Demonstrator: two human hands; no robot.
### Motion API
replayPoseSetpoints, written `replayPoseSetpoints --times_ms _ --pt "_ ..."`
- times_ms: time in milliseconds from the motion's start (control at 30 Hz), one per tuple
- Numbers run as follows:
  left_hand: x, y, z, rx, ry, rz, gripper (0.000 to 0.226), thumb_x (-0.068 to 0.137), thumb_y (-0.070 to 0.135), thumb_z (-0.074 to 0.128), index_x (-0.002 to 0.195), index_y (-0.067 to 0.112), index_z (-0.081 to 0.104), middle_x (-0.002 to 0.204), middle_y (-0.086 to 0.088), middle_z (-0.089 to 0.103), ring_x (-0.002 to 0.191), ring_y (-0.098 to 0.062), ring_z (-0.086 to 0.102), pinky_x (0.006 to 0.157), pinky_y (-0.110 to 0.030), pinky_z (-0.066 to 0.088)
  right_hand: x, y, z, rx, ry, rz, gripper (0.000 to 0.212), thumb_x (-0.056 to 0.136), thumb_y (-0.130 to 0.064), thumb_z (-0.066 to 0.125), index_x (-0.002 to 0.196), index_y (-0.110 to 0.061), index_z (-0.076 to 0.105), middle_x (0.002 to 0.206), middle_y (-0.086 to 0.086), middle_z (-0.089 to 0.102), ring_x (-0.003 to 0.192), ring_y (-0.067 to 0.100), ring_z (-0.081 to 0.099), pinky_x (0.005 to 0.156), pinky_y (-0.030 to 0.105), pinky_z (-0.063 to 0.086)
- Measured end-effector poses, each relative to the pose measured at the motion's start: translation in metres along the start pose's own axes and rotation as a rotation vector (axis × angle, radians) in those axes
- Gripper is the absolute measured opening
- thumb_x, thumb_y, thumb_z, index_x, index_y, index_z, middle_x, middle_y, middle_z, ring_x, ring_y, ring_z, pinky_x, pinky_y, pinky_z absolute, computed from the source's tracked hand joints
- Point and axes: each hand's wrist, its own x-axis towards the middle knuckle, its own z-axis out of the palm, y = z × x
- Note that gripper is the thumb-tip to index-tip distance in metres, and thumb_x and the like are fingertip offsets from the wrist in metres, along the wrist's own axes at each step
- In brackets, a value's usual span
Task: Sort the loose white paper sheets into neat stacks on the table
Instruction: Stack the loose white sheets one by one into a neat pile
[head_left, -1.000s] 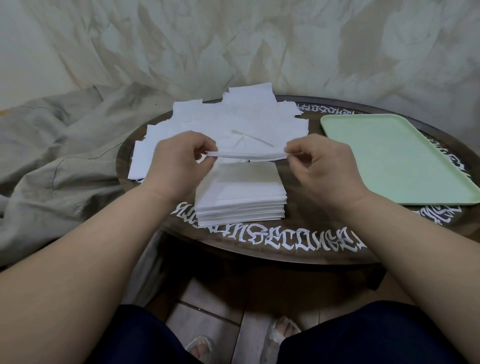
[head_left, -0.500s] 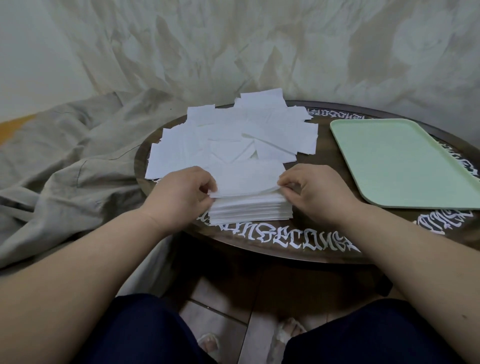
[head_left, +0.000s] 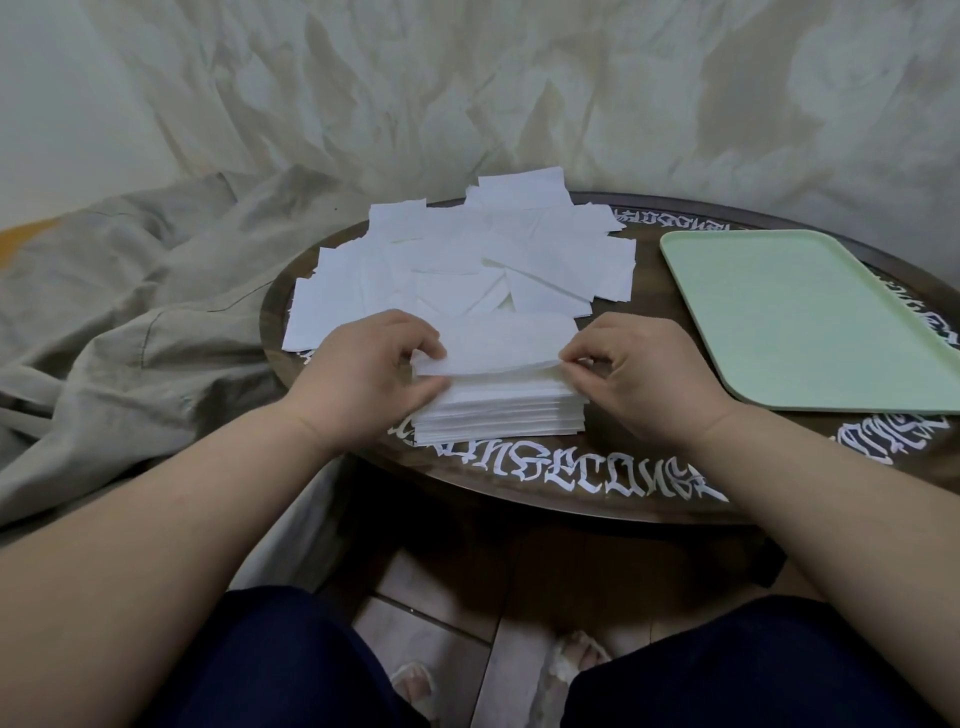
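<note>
Cloth, a crumpled beige-grey sheet (head_left: 130, 322), fills the left of the frame and runs up behind as a wrinkled pale backdrop. Right of it, the bare left forearm enters from the lower left corner and rises diagonally toward the centre, ending in the left hand (head_left: 371, 371), knuckles up, wrist slightly bent. Its fingers are curled and its thumb closes against them, pinching the left edge of a single white paper sheet (head_left: 501, 345). That sheet is held flat, just above the neat stack of white paper sheets (head_left: 501, 410), which stands at the near edge of the round dark wooden table with white lettering round its rim (head_left: 587, 480), in the middle of the frame. Beyond the stack, in the upper middle, the loose pile of white paper sheets (head_left: 467, 254) lies spread and overlapping across the far left part of the tabletop. The right hand (head_left: 647, 376) mirrors the left: back of the hand up, fingers curled in, thumb and forefinger pinching the sheet's right edge, forearm running down to the lower right corner. Further right, a pale green rectangular plastic tray (head_left: 800, 322) lies flat on the table, apart from the papers. Below, at the bottom of the frame, dark blue trouser legs (head_left: 270, 660) and a tiled floor (head_left: 441, 613) show.
</note>
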Motion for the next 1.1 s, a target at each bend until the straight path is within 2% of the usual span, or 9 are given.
replayPoseSetpoints --times_ms 133,233,333,433,667,833,933,1033,1100 --pt "-0.004 -0.003 -0.001 0.024 -0.072 -0.040 0.025 0.071 0.029 0.082 0.092 0.021 0.071 0.105 0.012 0.064 0.074 -0.002 0.056 0.078 -0.025 0.045 -0.002 0.002 -0.001 -0.023 -0.049 -0.003 0.005 0.081 -0.021 0.072 0.082 -0.017 0.074 0.078 0.001 0.068 0.070 0.021 0.063 0.066 0.039 0.053" --pt "-0.005 -0.005 -0.001 0.077 -0.080 -0.040 0.027 0.069 0.033 0.083 0.093 0.024 0.072 0.108 0.014 0.063 0.072 -0.004 0.055 0.077 -0.026 0.047 -0.001 0.000 -0.003 -0.041 -0.063 -0.007 0.005 0.081 -0.021 0.072 0.081 -0.017 0.075 0.076 0.000 0.067 0.068 0.020 0.062 0.064 0.037 0.053" --pt "-0.004 -0.005 0.000 0.169 -0.079 0.033 0.026 0.072 0.033 0.080 0.094 0.024 0.072 0.108 0.012 0.065 0.082 -0.011 0.054 0.076 -0.028 0.045 -0.001 -0.002 -0.002 -0.057 -0.096 -0.006 0.006 0.082 -0.021 0.070 0.079 -0.018 0.074 0.075 -0.001 0.066 0.068 0.020 0.061 0.064 0.037 0.052" --pt "-0.002 -0.002 -0.001 0.232 -0.120 0.104 0.022 0.076 0.034 0.073 0.094 0.023 0.071 0.100 0.009 0.069 0.092 -0.021 0.057 0.074 -0.030 0.046 -0.002 -0.003 -0.003 -0.076 -0.176 0.025 0.011 0.084 -0.026 0.066 0.081 -0.020 0.075 0.083 -0.004 0.065 0.076 0.017 0.061 0.069 0.035 0.050" --pt "0.001 0.007 0.000 0.277 -0.220 -0.004 0.026 0.087 0.022 0.060 0.113 0.024 0.065 0.101 0.005 0.066 0.102 -0.018 0.054 0.080 -0.031 0.043 0.001 -0.004 -0.006 -0.132 -0.245 0.038 0.020 0.085 -0.040 0.065 0.094 -0.023 0.072 0.084 -0.012 0.052 0.076 0.008 0.047 0.066 0.025 0.034" --pt "0.000 0.009 -0.001 0.240 -0.163 -0.024 0.021 0.089 0.026 0.060 0.109 0.022 0.067 0.088 0.006 0.061 0.094 -0.020 0.057 0.075 -0.029 0.038 0.001 -0.005 -0.009 -0.163 -0.295 0.048 0.021 0.086 -0.038 0.063 0.101 -0.024 0.070 0.087 -0.013 0.050 0.079 0.007 0.046 0.067 0.025 0.034" --pt "-0.001 0.011 -0.003 0.186 -0.111 -0.043 0.019 0.088 0.026 0.062 0.104 0.020 0.068 0.078 0.006 0.059 0.087 -0.022 0.060 0.073 -0.030 0.041 0.000 -0.006 -0.010 -0.166 -0.299 0.048 0.019 0.088 -0.032 0.061 0.102 -0.024 0.070 0.090 -0.011 0.054 0.083 0.012 0.053 0.070 0.027 0.039" --pt "0.000 0.012 -0.004 0.157 -0.044 -0.045 0.015 0.085 0.020 0.065 0.098 0.016 0.069 0.079 0.002 0.067 0.081 -0.025 0.063 0.074 -0.034 0.047 0.000 -0.005 -0.008 -0.163 -0.244 0.046 0.015 0.088 -0.025 0.060 0.098 -0.020 0.071 0.095 -0.005 0.064 0.086 0.018 0.060 0.074 0.033 0.048" --pt "0.000 0.014 -0.006 0.133 0.009 -0.041 0.010 0.082 0.016 0.065 0.092 0.015 0.068 0.078 0.002 0.067 0.078 -0.025 0.063 0.074 -0.038 0.049 0.000 -0.003 -0.007 -0.168 -0.160 0.033 0.012 0.086 -0.020 0.063 0.093 -0.017 0.072 0.092 0.000 0.067 0.082 0.023 0.062 0.071 0.036 0.051"
